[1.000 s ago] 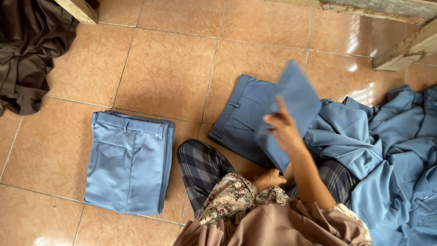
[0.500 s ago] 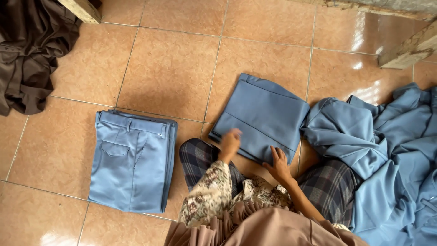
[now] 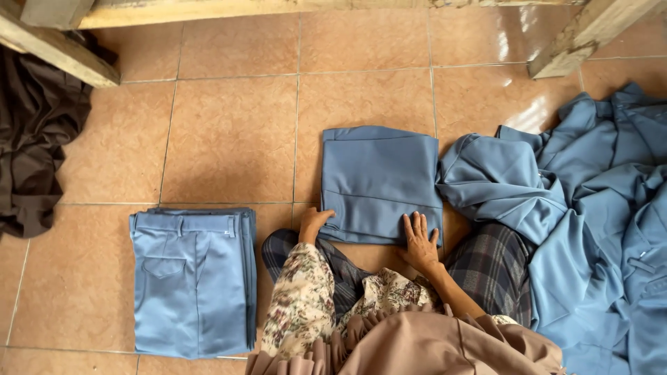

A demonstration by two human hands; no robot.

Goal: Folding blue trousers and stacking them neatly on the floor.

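Blue folded trousers (image 3: pixel 379 182) lie flat on the tiled floor (image 3: pixel 229 139), in front of the knees. Left hand (image 3: pixel 314 222) curled on their near left corner; right hand (image 3: pixel 420 239) open, palm down on the near right edge. Finished stack (image 3: pixel 192 278) left; loose blue pile (image 3: pixel 590 208) right.

A: What can't you make out?
B: The brown cloth (image 3: pixel 35 139) at nine o'clock runs off the left edge. The blue heap (image 3: pixel 590 208) at three o'clock is cut by the right edge.
A: And the hands?
B: The left hand (image 3: pixel 314 223) hides its fingertips at the folded trousers (image 3: pixel 381 182). The stack (image 3: pixel 193 281) hides its lower layers.
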